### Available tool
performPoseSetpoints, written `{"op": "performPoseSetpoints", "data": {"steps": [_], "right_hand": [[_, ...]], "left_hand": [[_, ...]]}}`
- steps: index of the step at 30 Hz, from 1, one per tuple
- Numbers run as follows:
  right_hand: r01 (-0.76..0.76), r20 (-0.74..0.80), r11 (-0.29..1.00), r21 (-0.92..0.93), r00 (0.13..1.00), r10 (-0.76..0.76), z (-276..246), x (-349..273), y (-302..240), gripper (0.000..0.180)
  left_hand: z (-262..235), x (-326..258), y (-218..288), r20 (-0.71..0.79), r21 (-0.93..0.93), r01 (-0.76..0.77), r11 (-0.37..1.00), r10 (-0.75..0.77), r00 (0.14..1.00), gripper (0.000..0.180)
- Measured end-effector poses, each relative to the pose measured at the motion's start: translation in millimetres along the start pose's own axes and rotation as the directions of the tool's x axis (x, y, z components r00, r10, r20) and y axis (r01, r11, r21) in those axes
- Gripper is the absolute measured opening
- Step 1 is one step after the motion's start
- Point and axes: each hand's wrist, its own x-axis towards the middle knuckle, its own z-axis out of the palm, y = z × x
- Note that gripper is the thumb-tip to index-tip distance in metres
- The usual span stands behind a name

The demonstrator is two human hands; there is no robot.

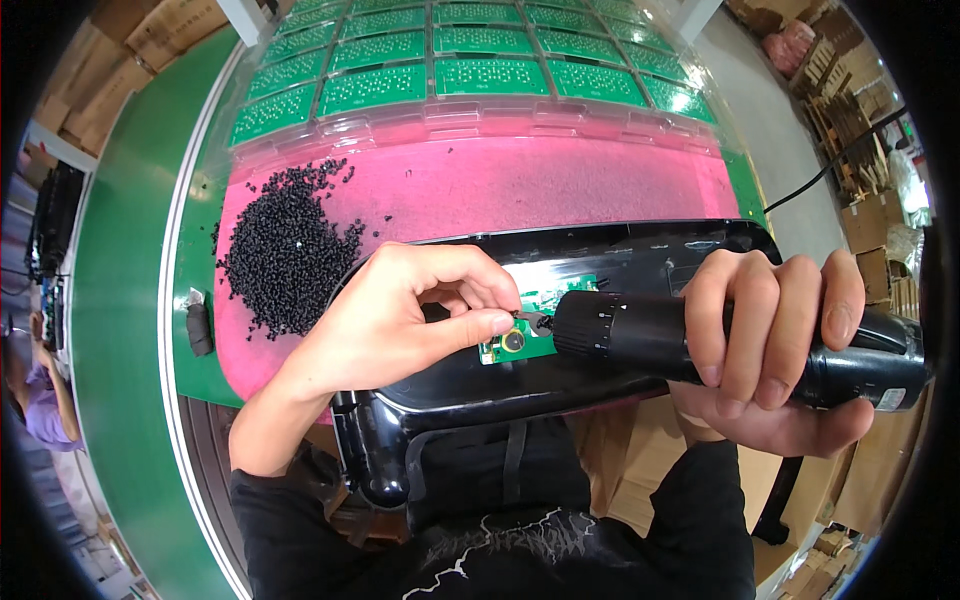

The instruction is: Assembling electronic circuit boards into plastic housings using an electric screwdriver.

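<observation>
My right hand [770, 335] is wrapped round a black electric screwdriver [630, 330], held nearly level with its nose pointing left. At the bit's tip, the thumb and forefinger of my left hand [410, 310] pinch a small black screw [516, 314], mostly hidden by the fingertips. Beneath the bit a green circuit board [492, 352] with a round gold-rimmed part lies in a glossy black plastic housing [450, 385]. My fingers and the screwdriver cover part of the board.
A large heap of small black screws [285, 255] rests on the pink mat [560, 180] at the left. Clear trays with rows of green circuit boards [490, 75] stand at the back. A dark roll [200, 325] lies on the green tabletop, and a black cable [835, 160] hangs at the right.
</observation>
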Motion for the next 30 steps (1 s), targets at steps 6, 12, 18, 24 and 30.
{"op": "performPoseSetpoints", "data": {"steps": [6,12,18,24,30], "right_hand": [[-0.11,-0.062,0.978,-0.177,0.993,0.101,-9.4,14.0,-24.8,0.043],[-0.323,-0.026,0.907,-0.269,0.944,0.328,-29.9,16.5,-16.3,0.049],[-0.373,-0.136,0.795,-0.479,0.926,0.352,-18.6,7.4,2.4,0.051],[-0.373,-0.093,0.806,-0.46,0.923,0.375,-23.8,9.5,1.4,0.05],[-0.349,-0.135,0.79,-0.504,0.935,0.327,-16.3,5.8,7.8,0.049]], "left_hand": [[-5.3,1.9,-6.5,-0.03,0.512,-0.244,0.824,0.301,0.953,0.013],[-5.4,7.4,-3.2,0.186,0.537,-0.428,0.727,0.393,0.901,0.011],[-4.0,0.8,-9.9,0.248,0.633,-0.388,0.67,0.299,0.921,0.019],[-4.5,-0.4,-9.6,0.222,0.661,-0.31,0.684,0.216,0.951,0.018],[-3.8,-5.2,-8.3,0.211,0.669,-0.306,0.677,0.221,0.952,0.019]]}}
